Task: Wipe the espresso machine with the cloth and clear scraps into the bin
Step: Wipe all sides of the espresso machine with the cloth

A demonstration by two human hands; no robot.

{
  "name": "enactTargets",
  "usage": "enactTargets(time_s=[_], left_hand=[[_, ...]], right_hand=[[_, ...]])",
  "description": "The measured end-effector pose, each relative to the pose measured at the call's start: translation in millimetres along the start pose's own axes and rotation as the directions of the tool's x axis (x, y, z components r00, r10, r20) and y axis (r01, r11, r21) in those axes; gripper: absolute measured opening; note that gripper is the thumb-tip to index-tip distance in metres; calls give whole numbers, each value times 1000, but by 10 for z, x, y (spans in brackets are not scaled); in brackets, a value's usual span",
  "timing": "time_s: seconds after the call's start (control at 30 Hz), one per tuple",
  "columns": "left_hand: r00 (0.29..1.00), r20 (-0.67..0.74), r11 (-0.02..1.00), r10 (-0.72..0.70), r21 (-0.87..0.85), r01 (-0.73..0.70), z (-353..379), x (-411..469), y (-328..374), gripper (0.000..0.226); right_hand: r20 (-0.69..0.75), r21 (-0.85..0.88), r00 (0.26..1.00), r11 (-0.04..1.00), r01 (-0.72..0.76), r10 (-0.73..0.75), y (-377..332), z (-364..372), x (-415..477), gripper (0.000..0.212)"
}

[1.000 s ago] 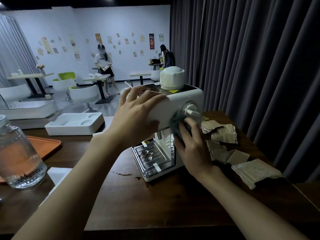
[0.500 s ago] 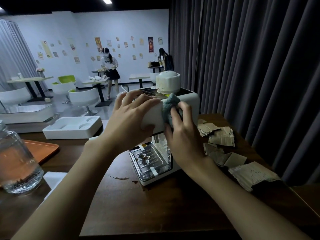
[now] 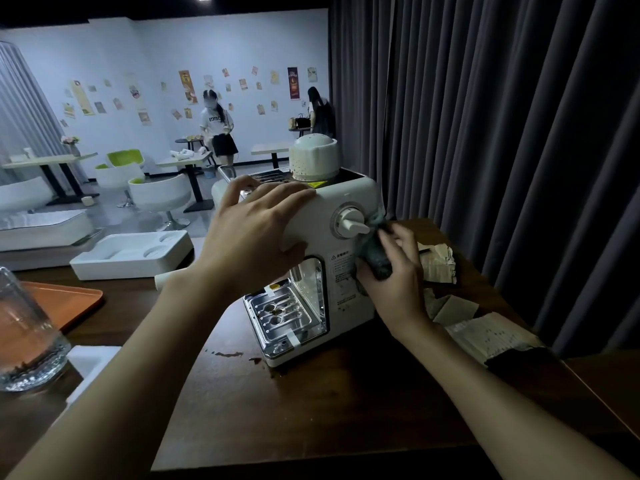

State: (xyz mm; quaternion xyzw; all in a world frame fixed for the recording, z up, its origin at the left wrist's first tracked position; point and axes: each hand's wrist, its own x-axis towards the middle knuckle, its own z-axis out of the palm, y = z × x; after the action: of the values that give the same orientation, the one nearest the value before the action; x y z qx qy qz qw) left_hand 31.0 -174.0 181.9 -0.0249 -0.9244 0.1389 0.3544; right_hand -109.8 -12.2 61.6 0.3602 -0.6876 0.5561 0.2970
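Scraps [image 3: 437, 261] lie just right of our right hand [image 3: 394, 271], which squeezes the cloth [image 3: 375, 258] on the espresso machine [image 3: 332, 271]; our left hand [image 3: 252, 237] presses flat on top.

The person is showing two bare forearms, reaching into view from the bottom edge with no sleeves on them. The left hand [image 3: 252, 233] is wearing no glove, ring or bracelet, and no watch is sitting on its wrist. The right hand [image 3: 394, 275] is just as plain, with a bare wrist and no jewellery. The fingernails are looking short and unpainted. No clothing is showing anywhere along either arm.
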Motion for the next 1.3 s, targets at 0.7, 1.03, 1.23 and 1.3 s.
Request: enactTargets(time_s=[0.7, 1.03, 1.23, 1.3], left_hand=[[996, -70, 998, -61, 28, 63, 79, -138, -16, 69], [985, -167, 985, -41, -172, 12, 241, -363, -103, 73], [976, -211, 973, -46, -230, -4, 297, -427, -145, 68], [972, -231, 971, -51, -241, -7, 307, -427, -140, 68]], right_hand=[[125, 53, 992, 999, 3, -10, 75, -88, -18, 57], [-27, 47, 995, 995, -92, 94, 21, 67, -198, 35], [-10, 81, 980, 977, -197, 199, -124, 238, -334, 45], [-5, 91, 980, 976, -199, 201, -115, 218, -306, 43]])
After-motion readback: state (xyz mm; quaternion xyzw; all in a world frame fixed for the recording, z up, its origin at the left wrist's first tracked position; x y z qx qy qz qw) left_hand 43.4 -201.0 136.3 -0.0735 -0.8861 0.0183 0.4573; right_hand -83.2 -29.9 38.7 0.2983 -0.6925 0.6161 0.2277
